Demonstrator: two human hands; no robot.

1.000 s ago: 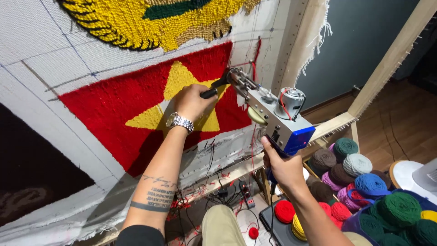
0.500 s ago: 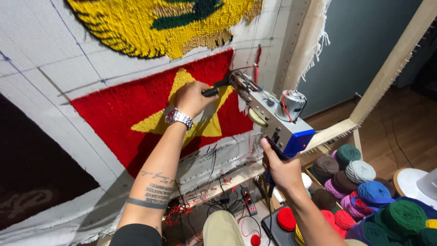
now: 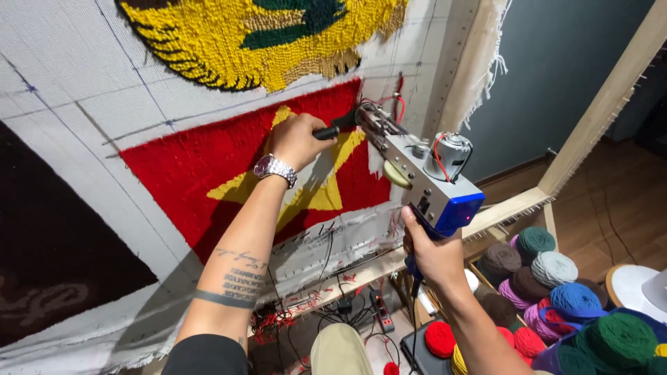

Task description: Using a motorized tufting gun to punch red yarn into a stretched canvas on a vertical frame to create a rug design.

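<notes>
A blue and silver tufting gun [image 3: 424, 177] is pressed nose-first against a stretched white cloth [image 3: 104, 104]. My left hand [image 3: 297, 139], with a silver wristwatch, grips the gun's black front handle. My right hand [image 3: 431, 250] holds the rear grip under the blue body. The gun's tip sits at the right edge of a red tufted patch [image 3: 187, 163] with a yellow star [image 3: 313, 194]. Red yarn feeds into the gun's nose. Above lies a yellow and green tufted shape [image 3: 257, 35].
A wooden frame [image 3: 597, 104] holds the cloth. Several yarn balls in green, blue, brown, grey and pink [image 3: 556, 285] are piled at the lower right; red ones [image 3: 439, 338] lie on the floor. Cables and a power strip [image 3: 379, 312] sit under the frame. A dark tufted area [image 3: 48, 250] is at left.
The gun and both hands have moved up along the red patch's right edge, and the view has shifted downward on the cloth.
</notes>
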